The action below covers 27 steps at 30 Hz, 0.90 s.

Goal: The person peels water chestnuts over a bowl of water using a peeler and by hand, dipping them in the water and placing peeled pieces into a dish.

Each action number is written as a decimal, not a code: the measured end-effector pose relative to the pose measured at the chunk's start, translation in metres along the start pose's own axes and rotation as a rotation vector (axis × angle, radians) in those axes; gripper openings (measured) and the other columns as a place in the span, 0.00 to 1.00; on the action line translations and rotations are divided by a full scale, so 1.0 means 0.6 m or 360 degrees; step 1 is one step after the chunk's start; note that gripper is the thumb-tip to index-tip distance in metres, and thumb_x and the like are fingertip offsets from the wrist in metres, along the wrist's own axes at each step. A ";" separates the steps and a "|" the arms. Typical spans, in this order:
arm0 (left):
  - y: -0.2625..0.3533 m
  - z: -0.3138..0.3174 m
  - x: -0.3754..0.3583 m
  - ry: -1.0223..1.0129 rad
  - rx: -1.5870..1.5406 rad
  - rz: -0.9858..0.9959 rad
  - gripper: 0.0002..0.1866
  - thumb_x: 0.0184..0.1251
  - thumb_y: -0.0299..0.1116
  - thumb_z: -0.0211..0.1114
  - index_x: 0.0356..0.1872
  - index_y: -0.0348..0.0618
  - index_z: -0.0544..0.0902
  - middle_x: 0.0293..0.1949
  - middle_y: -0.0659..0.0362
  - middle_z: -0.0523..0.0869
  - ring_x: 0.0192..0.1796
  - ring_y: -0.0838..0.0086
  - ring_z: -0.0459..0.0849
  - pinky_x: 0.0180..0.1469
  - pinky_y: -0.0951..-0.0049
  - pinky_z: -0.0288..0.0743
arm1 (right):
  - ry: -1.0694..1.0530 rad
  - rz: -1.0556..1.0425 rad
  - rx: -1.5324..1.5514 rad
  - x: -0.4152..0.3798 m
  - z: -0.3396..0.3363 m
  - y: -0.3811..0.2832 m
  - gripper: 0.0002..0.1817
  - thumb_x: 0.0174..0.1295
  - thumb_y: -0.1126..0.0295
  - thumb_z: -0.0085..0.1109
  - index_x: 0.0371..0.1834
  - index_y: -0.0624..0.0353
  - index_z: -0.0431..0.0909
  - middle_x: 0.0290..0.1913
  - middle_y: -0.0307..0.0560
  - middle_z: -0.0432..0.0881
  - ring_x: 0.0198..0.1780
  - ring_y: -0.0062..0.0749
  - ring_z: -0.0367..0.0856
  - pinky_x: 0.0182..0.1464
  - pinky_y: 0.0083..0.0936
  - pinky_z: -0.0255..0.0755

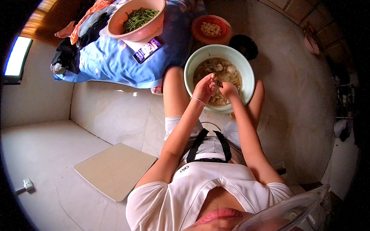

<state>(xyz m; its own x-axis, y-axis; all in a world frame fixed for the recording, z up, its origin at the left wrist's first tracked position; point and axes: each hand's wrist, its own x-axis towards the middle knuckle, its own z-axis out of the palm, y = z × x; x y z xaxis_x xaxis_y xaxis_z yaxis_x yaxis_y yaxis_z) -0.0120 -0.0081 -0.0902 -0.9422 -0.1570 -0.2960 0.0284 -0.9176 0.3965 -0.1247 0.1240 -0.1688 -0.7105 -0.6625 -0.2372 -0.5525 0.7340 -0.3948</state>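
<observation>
A large pale green basin [247, 69] stands between my knees, holding cloudy brown water with pale pieces in it. Above the water, my left hand [205, 87] has its fingers curled, with a small pale yellowish piece at the fingertips. Close to its right, my right hand [229, 90] is closed around a small dark item [219, 83], whose kind I cannot make out. The two hands nearly meet over the middle of the basin.
Behind the basin are a red bowl [221, 24] of pale pieces and a black bowl [243, 47]. On the blue cloth [100, 57] lie a pink basin [115, 26] of green beans and a lit phone [148, 50]. A beige board [115, 169] lies at the left.
</observation>
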 end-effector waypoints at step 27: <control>-0.010 -0.017 0.011 -0.0002 0.0003 -0.0029 0.10 0.65 0.36 0.54 0.44 0.46 0.75 0.36 0.64 0.80 0.31 0.82 0.78 0.33 0.85 0.72 | 0.0383 -0.0235 0.0239 0.018 0.041 0.018 0.15 0.50 0.71 0.46 0.42 0.61 0.72 0.28 0.61 0.78 0.31 0.51 0.78 0.36 0.41 0.73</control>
<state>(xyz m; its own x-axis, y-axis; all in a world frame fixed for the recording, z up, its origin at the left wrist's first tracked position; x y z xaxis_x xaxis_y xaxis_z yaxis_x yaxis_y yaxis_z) -0.0150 -0.0073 -0.1032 -0.9430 -0.1398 -0.3021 0.0105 -0.9196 0.3927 -0.1272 0.1210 -0.1975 -0.7200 -0.6927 0.0423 -0.5997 0.5903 -0.5403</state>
